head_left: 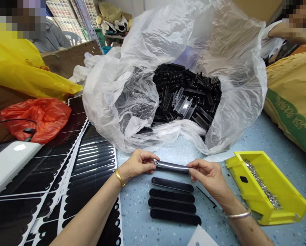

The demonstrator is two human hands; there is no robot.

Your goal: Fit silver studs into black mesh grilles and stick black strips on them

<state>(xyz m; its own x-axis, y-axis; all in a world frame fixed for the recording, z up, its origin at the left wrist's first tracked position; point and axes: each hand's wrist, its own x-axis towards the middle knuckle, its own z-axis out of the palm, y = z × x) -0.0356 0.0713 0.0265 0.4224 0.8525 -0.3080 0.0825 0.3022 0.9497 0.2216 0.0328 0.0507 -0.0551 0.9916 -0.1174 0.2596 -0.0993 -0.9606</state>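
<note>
A glossy black strip-shaped bar (172,166) with rounded ends is held level above the blue speckled table. My left hand (140,165) pinches its left end, near a small hole, and my right hand (205,173) pinches the right end. Whether the bar is one piece or has a film on it, I cannot tell. Just below, several similar flat black bars (172,194) lie in a stack of rows. A thin black L-shaped hex key (206,197) rests beside them, left of my right wrist.
Behind my hands, a large clear plastic bag (104,102) gapes open around many black plastic parts (186,95). Sheets of black stickers (91,160) cover the left side. A yellow bin (268,184) of small metal pieces stands right. A red bag (37,118) and two people are farther off.
</note>
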